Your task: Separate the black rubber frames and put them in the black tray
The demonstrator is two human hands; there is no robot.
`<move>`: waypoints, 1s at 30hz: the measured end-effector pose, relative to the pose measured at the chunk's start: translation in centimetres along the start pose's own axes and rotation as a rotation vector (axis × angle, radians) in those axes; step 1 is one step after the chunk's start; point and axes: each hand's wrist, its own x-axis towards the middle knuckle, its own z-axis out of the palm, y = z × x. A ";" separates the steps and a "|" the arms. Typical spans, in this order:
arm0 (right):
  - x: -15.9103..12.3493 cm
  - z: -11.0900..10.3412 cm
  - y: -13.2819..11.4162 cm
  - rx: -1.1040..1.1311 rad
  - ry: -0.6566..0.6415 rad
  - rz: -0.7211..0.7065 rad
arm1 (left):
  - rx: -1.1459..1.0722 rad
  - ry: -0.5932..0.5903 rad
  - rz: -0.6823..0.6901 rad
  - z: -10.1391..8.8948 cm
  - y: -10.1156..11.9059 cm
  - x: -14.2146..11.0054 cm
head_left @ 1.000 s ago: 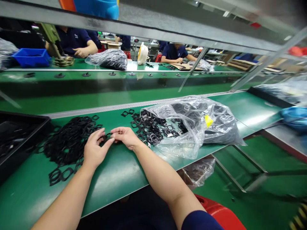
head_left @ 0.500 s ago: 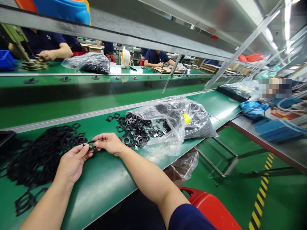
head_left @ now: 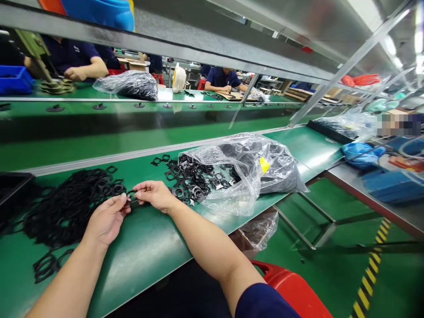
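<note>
My left hand (head_left: 107, 217) and my right hand (head_left: 155, 194) meet above the green table (head_left: 142, 247), fingertips pinched on a small black plastic part (head_left: 131, 197) between them. Fingers cover much of that part, so its full outline is hidden. Left of my hands spreads a heap of black ring-shaped plastic parts (head_left: 71, 203), with a few loose ones in front of it. On the right, a smaller pile of black frame-like parts (head_left: 190, 179) spills from the mouth of a clear plastic bag (head_left: 281, 170) bearing a yellow label.
A black bin (head_left: 15, 194) stands at the left edge. Behind the table, a green conveyor (head_left: 115, 115) carries spaced black pieces, with co-workers (head_left: 81, 59) seated beyond. A metal shelf (head_left: 198, 37) hangs overhead. A red stool (head_left: 291, 287) is at lower right.
The whole view has shifted slightly, so things appear a little further right. Both hands still pinch the black part, brought slightly closer together.
</note>
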 end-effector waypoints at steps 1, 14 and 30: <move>0.0 0.0 0.0 -0.001 0.007 -0.004 | -0.016 -0.011 0.002 0.0 0.0 0.0; 0.0 -0.3 -0.1 -0.017 0.004 -0.027 | -0.129 0.009 0.000 0.6 0.4 -0.4; -0.1 -0.2 -0.3 0.005 -0.005 -0.031 | -0.172 0.028 0.080 0.7 0.2 -0.2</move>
